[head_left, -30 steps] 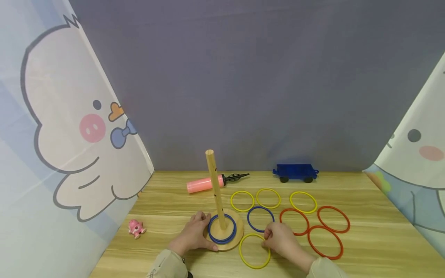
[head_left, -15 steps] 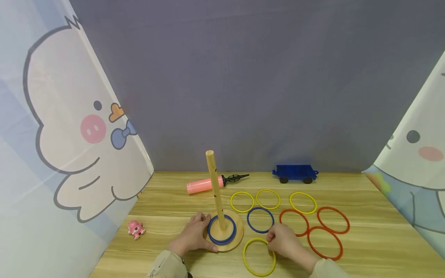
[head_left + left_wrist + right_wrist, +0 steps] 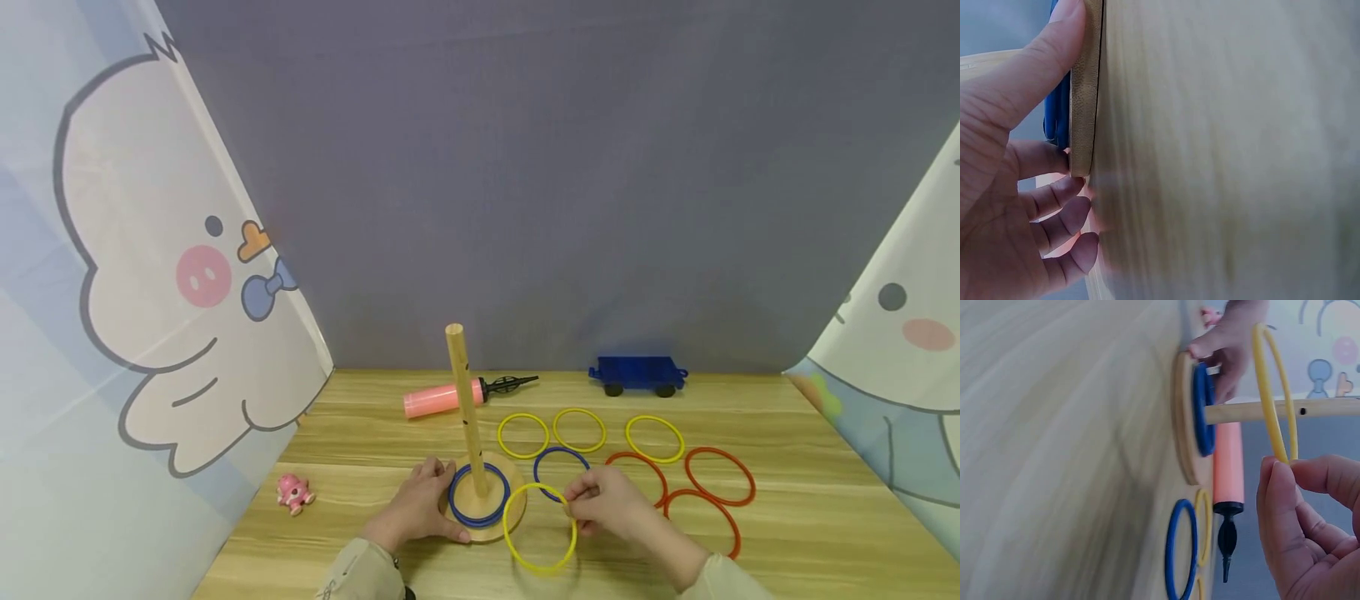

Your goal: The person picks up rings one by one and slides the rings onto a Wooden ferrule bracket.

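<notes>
My left hand [image 3: 420,504] grips the edge of a round wooden base [image 3: 468,505], thumb at the near side. An upright wooden pole [image 3: 468,417] rises from that base, and several blue rings [image 3: 480,523] lie stacked around its foot. Between thumb and fingertips, my right hand [image 3: 611,504] pinches a yellow ring [image 3: 546,569] by its right side. In the right wrist view the yellow ring [image 3: 1263,369] is raised off the table and tilted, overlapping the pole [image 3: 1241,412]. The left wrist view has the thumb [image 3: 1054,59] over the base and the fingers at its rim.
One blue ring [image 3: 562,450] lies just behind the held ring. Yellow rings [image 3: 523,457] and red rings [image 3: 716,449] spread to the back and right. A pink hand pump [image 3: 442,400], a blue toy wagon [image 3: 637,372] and a small pink figure [image 3: 295,493] also stand around.
The yellow ring first slid toward the near right, then rose off the table and moved left toward the base with my right hand. My left hand has stayed on the base.
</notes>
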The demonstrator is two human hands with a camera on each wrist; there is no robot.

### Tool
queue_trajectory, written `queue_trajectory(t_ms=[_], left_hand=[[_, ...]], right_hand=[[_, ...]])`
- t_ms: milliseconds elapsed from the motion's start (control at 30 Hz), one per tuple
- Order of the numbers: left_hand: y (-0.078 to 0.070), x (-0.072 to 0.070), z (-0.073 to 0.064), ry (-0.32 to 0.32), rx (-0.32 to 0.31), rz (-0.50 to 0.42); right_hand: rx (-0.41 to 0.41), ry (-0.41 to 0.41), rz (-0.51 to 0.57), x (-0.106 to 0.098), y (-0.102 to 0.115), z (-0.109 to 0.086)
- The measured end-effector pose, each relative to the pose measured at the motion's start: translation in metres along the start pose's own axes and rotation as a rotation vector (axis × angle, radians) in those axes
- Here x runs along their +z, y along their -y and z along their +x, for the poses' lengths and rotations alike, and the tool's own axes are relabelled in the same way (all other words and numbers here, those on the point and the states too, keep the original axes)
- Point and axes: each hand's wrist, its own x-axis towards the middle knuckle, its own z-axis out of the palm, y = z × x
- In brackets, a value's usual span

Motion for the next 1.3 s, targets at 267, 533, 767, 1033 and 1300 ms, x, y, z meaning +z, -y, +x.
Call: queue_trajectory(t_ms=[267,533,767,1033,1300], left_hand=[[0.001,0.001,0.001,0.009,0.005,-0.005],[0.0,0.0,0.001,-0.001,0.002,0.006],[0.001,0.001,0.002,0.006,-0.013,-0.012],[0.001,0.001,0.001,0.01,-0.012,-0.008],[0.002,0.0,0.0,0.005,0.007,-0.011]], right_hand=[[-0.008,0.015,0.106,-0.003,0.022,0.004],[-0.068,-0.006,0.132,0.001,0.065,0.006],[-0.135,-0.004,0.174,0.003,0.1,0.005],[-0.255,-0.047,0.216,0.009,0.137,0.002],[-0.296,-0.116,0.242,0.016,0.172,-0.002]])
